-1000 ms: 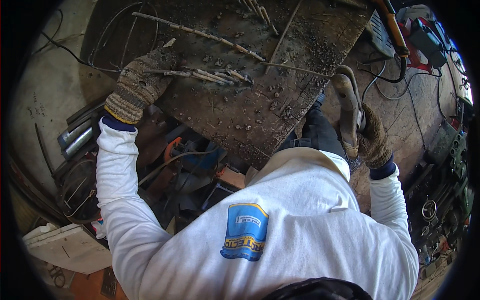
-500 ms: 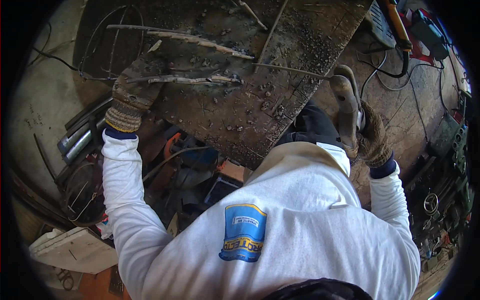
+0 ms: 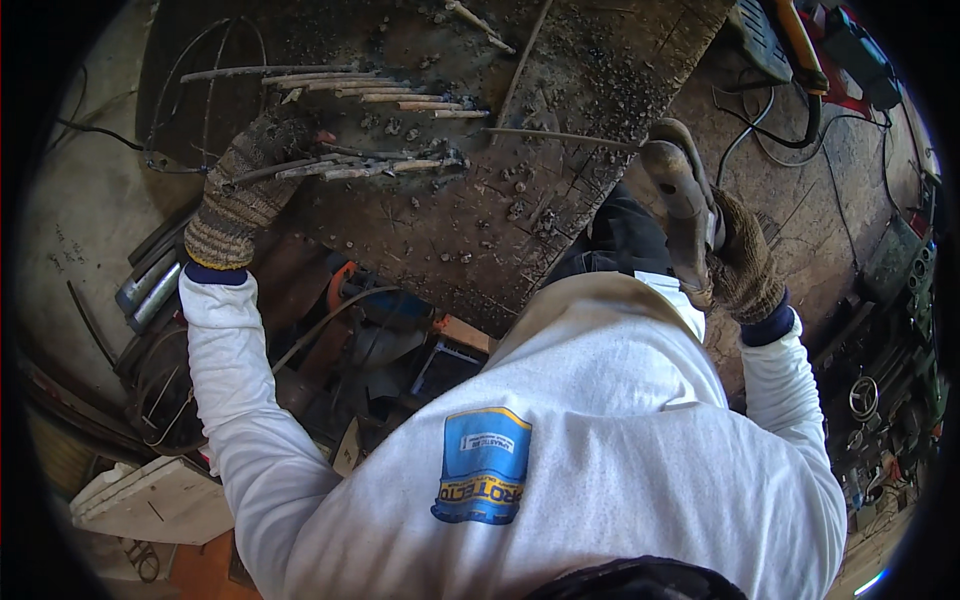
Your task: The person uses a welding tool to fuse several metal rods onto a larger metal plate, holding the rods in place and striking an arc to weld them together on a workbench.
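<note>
My left hand (image 3: 262,170), in a dirty knit glove, is closed on the lower of two rows of short metal rods (image 3: 375,168) over the dark metal plate. An upper row of stepped short rods (image 3: 370,90) runs past its fingertips; whether the rows are joined cannot be told. To the right, my gloved right hand (image 3: 745,258) is wrapped around a worn welding electrode holder (image 3: 678,190). A thin welding rod (image 3: 565,136) sticks out of its jaws toward the left, its tip over the plate and apart from the short rods.
Dark grit and slag bits lie over the metal plate (image 3: 440,235). A bent wire frame (image 3: 205,100) is behind my left hand. Cables (image 3: 740,140) cross the floor at the right, near a grey vented tool (image 3: 760,42). Metal tubes (image 3: 150,295) lie at the left.
My left hand has moved slightly left. The rod rows have shifted and tilted, so more separate rod ends show. The electrode holder has moved a little left and up.
</note>
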Demonstrator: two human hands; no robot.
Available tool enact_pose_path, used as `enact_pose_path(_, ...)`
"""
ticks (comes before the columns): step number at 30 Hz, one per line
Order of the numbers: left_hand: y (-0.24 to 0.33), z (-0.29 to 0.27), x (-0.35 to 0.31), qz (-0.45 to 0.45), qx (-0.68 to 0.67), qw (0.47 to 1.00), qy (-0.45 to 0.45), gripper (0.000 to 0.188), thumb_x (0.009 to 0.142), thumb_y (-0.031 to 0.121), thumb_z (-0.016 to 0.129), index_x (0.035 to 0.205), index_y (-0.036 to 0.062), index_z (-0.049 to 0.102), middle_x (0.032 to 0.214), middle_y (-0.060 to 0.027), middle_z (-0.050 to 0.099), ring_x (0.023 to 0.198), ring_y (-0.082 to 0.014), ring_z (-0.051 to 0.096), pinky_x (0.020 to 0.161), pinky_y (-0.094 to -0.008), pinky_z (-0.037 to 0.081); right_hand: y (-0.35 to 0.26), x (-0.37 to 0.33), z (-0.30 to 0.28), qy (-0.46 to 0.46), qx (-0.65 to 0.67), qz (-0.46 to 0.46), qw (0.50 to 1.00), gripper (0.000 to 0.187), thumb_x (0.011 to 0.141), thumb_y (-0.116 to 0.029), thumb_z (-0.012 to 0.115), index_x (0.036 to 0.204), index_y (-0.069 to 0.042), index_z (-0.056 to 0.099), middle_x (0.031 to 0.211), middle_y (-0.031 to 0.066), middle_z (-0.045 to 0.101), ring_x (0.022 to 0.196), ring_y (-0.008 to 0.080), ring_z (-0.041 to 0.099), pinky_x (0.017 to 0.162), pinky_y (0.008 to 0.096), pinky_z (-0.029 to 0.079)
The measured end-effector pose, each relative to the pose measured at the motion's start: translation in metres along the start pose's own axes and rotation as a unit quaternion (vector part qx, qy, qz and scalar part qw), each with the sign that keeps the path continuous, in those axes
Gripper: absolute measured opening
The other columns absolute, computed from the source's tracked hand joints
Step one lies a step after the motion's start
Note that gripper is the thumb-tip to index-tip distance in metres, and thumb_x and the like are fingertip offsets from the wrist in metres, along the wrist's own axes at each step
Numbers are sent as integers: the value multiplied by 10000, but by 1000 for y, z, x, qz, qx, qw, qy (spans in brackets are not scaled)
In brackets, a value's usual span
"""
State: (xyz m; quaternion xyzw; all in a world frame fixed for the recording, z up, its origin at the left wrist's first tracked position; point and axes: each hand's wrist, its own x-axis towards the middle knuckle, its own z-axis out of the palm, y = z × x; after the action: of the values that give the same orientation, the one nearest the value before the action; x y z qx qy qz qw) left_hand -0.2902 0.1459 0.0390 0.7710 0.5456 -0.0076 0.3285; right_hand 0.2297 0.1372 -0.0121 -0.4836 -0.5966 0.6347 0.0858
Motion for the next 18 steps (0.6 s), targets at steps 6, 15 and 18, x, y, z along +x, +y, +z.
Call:
enact_pose_path(6, -4, -4, 2, 16, 138, 990, -7, 341, 901, 218, 625, 1235, 151, 620, 1255, -50, 618, 1186, -266, 556, 1010, -374, 451, -1, -2, 2, -3, 1, 18, 1000, 816, 736, -286, 846, 1376, -9, 422, 1308, 154, 532, 1199, 249, 529, 1046, 391, 387)
enact_pose_path(15, -37, -8, -5, 36, 143, 988, -47, 414, 894, 228, 628, 1302, 174, 580, 1351, -38, 551, 1259, -268, 496, 1057, -374, 418, 2, -1, 4, 1, -30, 2, 1000, 835, 718, -291, 861, 1376, -19, 424, 1319, 154, 513, 1213, 258, 515, 1053, 392, 377)
enact_pose_path(18, -40, -7, -9, 19, 120, 991, -51, 401, 901, 179, 619, 1296, 133, 574, 1285, -33, 599, 1217, -243, 534, 1037, -352, 434, 2, 0, 6, 2, -33, -13, 999, 832, 722, -294, 857, 1376, -15, 425, 1319, 153, 518, 1209, 253, 520, 1047, 386, 382)
